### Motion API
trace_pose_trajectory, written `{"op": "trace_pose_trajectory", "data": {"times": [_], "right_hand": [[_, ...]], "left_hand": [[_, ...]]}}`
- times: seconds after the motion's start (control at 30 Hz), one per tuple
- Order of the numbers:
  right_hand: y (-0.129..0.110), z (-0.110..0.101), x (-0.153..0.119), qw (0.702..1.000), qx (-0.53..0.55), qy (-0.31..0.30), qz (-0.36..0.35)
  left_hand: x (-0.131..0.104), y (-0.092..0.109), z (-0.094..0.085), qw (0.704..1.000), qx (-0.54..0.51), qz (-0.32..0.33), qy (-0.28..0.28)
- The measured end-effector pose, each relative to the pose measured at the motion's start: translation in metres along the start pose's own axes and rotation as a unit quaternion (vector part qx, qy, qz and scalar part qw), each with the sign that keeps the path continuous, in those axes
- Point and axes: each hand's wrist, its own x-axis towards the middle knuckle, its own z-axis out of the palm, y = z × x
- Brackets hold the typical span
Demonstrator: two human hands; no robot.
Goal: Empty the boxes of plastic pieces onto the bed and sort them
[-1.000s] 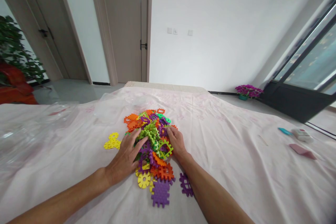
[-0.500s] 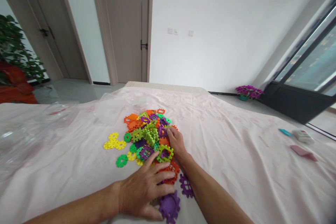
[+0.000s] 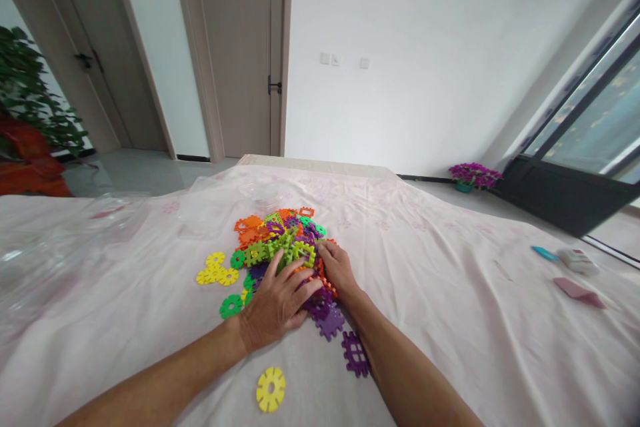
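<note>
A heap of plastic pieces (image 3: 255, 230) in orange, green, yellow and purple lies on the pale pink cloth. My left hand (image 3: 277, 297) rests on the near side of the heap, fingers spread over green and purple pieces. At the heap's right edge is my right hand (image 3: 340, 270), its fingers curled against the pieces; whether it grips one is hidden. A purple square piece (image 3: 355, 353) lies beside my right forearm. Nearer to me is a yellow disc (image 3: 271, 389). Yellow discs (image 3: 215, 273) and a green disc (image 3: 231, 306) lie left of the heap.
Clear plastic packaging (image 3: 113, 213) lies on the cloth (image 3: 425, 293) at the left. Toward the right are a blue item (image 3: 544, 253), a white box (image 3: 579, 260) and a pink piece (image 3: 579, 292). Purple flowers (image 3: 475, 175) stand beyond the table.
My left hand has moved up and away from me, and the near pieces have shifted toward the heap. A yellow disc now shows on the near cloth. My right hand has barely moved.
</note>
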Motion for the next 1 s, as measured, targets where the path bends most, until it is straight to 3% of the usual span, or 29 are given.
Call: {"op": "trace_pose_trajectory", "data": {"times": [0.13,0.47,0.7,0.83,1.0], "right_hand": [[0.002,0.0,0.001,1.0,0.01,0.002,-0.001],[-0.006,0.0,-0.006,0.999,0.011,-0.003,-0.031],[-0.005,-0.002,-0.008,0.999,0.009,0.018,-0.032],[-0.005,-0.002,-0.008,0.999,0.008,0.022,-0.04],[-0.004,-0.004,-0.006,0.997,0.071,0.023,-0.021]], "left_hand": [[0.003,-0.007,0.001,0.999,0.016,-0.049,0.013],[0.025,-0.025,0.006,0.994,0.009,-0.1,0.029],[0.034,-0.035,0.01,0.981,0.0,-0.177,0.075],[0.027,-0.025,0.003,0.987,-0.008,-0.142,0.076],[0.018,0.0,-0.001,0.995,-0.073,0.006,0.064]]}}
